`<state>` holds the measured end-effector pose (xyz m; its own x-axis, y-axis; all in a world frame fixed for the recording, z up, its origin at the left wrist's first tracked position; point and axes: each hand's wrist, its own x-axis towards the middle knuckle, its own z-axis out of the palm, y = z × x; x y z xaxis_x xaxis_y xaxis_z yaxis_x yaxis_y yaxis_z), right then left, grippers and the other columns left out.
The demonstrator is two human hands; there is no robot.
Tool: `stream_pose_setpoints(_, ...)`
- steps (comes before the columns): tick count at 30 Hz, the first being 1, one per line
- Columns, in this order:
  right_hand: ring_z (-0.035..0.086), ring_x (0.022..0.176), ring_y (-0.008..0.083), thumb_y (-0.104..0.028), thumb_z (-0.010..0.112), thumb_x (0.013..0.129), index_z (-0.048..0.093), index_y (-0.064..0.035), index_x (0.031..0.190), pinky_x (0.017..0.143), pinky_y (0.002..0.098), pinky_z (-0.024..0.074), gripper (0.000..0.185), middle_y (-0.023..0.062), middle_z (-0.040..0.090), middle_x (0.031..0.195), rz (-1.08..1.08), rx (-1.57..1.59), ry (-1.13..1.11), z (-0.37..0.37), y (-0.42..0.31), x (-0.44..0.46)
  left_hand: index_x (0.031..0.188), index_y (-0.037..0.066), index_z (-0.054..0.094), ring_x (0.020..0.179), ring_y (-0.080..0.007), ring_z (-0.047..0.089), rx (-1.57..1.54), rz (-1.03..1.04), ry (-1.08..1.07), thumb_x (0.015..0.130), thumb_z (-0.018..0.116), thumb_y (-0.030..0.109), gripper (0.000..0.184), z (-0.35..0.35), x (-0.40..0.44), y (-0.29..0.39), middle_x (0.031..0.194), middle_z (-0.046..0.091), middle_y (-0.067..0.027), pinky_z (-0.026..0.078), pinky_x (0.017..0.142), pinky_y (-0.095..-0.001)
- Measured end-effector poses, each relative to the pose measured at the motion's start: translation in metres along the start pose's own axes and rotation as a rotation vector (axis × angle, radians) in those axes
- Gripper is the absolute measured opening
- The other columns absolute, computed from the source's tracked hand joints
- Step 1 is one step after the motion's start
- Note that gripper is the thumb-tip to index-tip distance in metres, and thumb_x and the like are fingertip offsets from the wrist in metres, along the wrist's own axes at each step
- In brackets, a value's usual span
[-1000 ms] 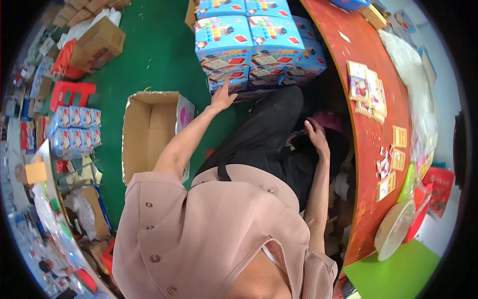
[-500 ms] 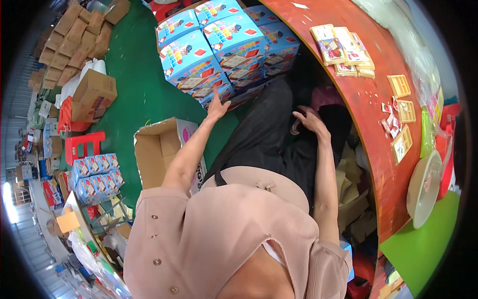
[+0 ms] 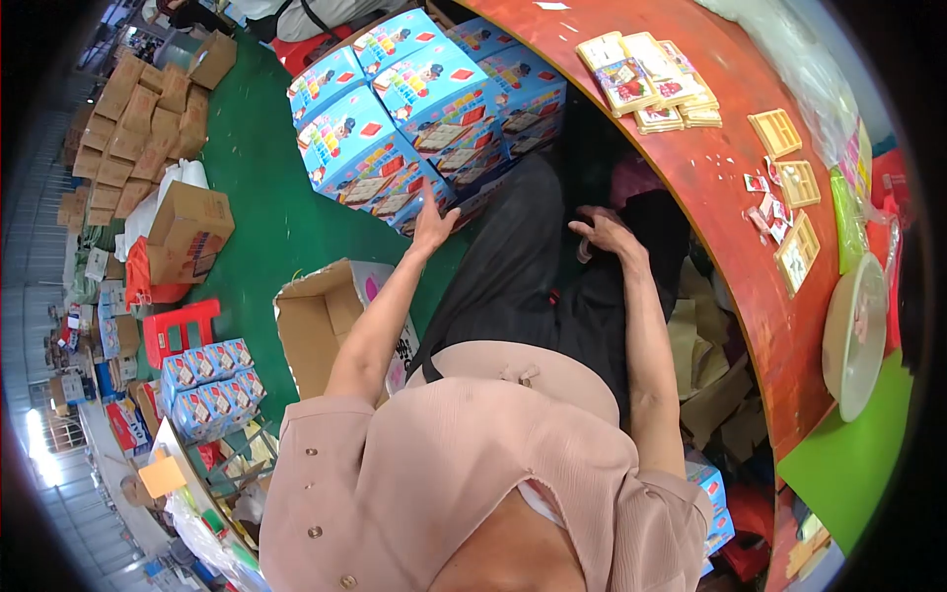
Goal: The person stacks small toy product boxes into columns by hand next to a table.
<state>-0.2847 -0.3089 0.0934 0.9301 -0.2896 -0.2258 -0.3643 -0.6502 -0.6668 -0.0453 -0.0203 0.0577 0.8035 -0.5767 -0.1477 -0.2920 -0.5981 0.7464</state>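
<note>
My left hand is stretched towards the near side of stacked blue printed boxes, its index finger pointing at the lowest box in view. The fingers are apart and hold nothing; whether the fingertip touches the box I cannot tell. Over my dark-trousered leg, near the knee, my right hand is loosely spread with nothing in it. An open, empty cardboard box stands on the green floor below my left forearm.
Along the right runs a red table with a pile of small trays, more trays, plastic film and a pale bowl. At left are a red stool, smaller blue boxes and brown cartons.
The view has turned, and the blue stack and the red table's contents now sit further left. Both hands have hardly moved relative to the stack and the leg.
</note>
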Motion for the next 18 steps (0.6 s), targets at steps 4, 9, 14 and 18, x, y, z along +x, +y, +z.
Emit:
stream_pose_setpoints(4,0.059,0.109,0.0386,-0.039,0.061,0.089,0.060,0.0024,0.117,0.091,0.0425,0.0473,0.050,0.0245,0.063,0.113,0.034,0.000,-0.041,-0.007,-0.008,-0.004,0.152,0.013,-0.003,0.129,-0.0457,0.041,0.020,0.132,0.006,0.083,0.067,0.021,0.098,0.001,0.010,0.045,0.142,0.036,-0.0322,0.037,0.105,-0.0450)
stream_pose_setpoints(9,0.062,0.103,0.0372,-0.035,0.064,0.088,0.059,0.0021,0.119,0.088,0.0413,0.0489,0.049,0.0245,0.064,0.109,0.031,0.018,-0.002,-0.005,-0.006,-0.007,0.153,0.014,-0.003,0.133,-0.0436,0.036,0.080,0.131,-0.029,0.084,0.066,0.024,0.098,0.003,0.025,0.069,0.147,0.031,-0.0292,0.034,0.108,-0.0442)
stream_pose_setpoints(14,0.066,0.096,0.0350,-0.034,0.065,0.087,0.059,0.0033,0.120,0.086,0.0404,0.0504,0.050,0.0240,0.065,0.109,0.103,0.094,-0.039,-0.010,-0.011,-0.010,0.153,0.012,0.002,0.120,-0.0406,0.050,-0.025,0.015,-0.025,0.083,0.066,0.035,0.098,0.015,0.031,0.066,0.137,0.044,-0.0298,0.040,0.100,-0.0446)
stream_pose_setpoints(18,0.060,0.107,0.0362,-0.037,0.065,0.087,0.059,0.0020,0.121,0.091,0.0411,0.0480,0.051,0.0232,0.063,0.114,0.058,0.027,-0.013,-0.002,-0.002,-0.004,0.148,0.007,0.027,0.102,-0.0318,0.062,-0.190,0.100,0.003,0.087,0.064,0.034,0.076,0.036,0.017,0.088,0.120,0.060,-0.0226,0.047,0.091,-0.0406)
